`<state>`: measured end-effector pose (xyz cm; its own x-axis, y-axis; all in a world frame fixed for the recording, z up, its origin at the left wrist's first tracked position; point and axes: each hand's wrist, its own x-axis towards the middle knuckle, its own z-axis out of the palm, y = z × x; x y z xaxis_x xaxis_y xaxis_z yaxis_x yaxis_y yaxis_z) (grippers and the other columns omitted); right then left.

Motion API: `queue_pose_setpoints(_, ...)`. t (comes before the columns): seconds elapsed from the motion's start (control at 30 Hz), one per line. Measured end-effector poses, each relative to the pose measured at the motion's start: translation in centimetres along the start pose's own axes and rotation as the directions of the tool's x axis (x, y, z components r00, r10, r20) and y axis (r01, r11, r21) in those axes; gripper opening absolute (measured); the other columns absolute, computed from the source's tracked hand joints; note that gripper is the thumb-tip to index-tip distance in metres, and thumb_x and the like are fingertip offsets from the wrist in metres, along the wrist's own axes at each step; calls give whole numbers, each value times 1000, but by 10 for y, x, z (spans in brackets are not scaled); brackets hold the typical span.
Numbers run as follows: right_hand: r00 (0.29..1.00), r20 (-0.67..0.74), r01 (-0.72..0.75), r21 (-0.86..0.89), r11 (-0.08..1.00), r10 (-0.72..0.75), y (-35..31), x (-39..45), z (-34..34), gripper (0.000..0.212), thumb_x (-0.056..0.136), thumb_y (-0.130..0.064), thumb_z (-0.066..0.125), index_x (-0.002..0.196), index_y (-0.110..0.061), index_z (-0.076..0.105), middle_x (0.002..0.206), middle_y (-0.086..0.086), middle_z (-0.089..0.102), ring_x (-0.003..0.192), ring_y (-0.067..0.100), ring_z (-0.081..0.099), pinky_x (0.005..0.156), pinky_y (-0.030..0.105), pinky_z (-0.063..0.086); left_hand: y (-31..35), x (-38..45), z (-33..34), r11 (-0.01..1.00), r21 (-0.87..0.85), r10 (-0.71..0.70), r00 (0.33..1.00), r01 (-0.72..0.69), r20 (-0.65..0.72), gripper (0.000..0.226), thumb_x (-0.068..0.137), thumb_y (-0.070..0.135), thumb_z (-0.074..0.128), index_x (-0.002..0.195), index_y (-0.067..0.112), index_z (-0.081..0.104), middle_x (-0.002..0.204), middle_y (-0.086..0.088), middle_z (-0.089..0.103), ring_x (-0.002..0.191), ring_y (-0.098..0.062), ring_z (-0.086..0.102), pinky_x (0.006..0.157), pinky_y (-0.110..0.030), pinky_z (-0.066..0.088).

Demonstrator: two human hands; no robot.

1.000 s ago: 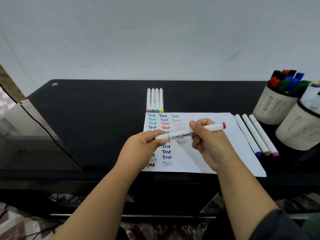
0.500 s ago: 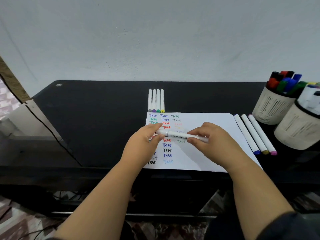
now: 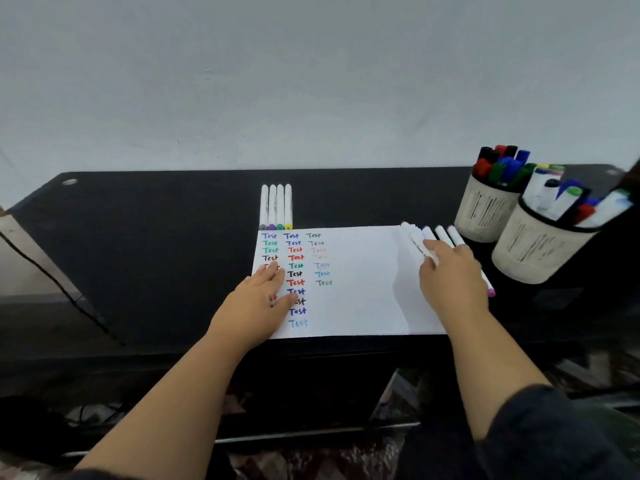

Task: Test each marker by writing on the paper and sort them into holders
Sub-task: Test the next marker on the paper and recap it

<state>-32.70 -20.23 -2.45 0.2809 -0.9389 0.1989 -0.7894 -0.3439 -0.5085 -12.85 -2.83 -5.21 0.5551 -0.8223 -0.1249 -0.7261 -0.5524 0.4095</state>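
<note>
**Marker testing well under way, a row still waiting**

Setting a white marker [image 3: 417,244] down at the right edge of the paper [image 3: 363,289], the right hand [image 3: 452,278] has its fingers laid over the barrel; motion blur hides whether they pinch it or only rest on it, so the grip cannot be told. This marker lies just beside three more [image 3: 446,237] that are partly hidden under the hand. The left hand [image 3: 258,303] lies flat on the paper's left side, fingers spread, holding the sheet down.

The paper carries three columns of the word "Test" in many colours, roughly two dozen in all, some under the left hand. Judging by that, most markers have likely been tried. Two pale holders stand at the far right: the far holder [image 3: 485,211] and the near holder [image 3: 533,251], both already crowded with markers. Four markers [image 3: 276,207] lie in a tight row just above the paper; these, and those by the right hand, are not yet in a holder.
</note>
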Motion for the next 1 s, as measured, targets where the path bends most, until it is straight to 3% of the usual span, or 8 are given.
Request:
queue_pose_setpoints(0.27, 996, 87, 2, -219, 976, 17, 5, 2, 2, 41, 96, -19, 41, 135, -28, 51, 122, 10, 49, 116, 30, 43, 95, 49, 32, -1, -1, 1, 999, -34, -9, 1000, 8, -17, 60, 96, 49, 39, 148, 28, 22, 156, 17, 9, 143, -6, 9, 116, -33, 17)
queue_pose_setpoints(1.0, 999, 48, 2, -293, 956, 13, 26, 18, -1, 37, 96, -23, 43, 130, -27, 56, 123, 15, 47, 112, 34, 47, 95, 46, 36, 3, -2, -3, 1000, -17, -24, 1000, 24, 2, 56, 97, 47, 38, 148, 29, 23, 155, 17, 11, 143, -8, 12, 114, -32, 21)
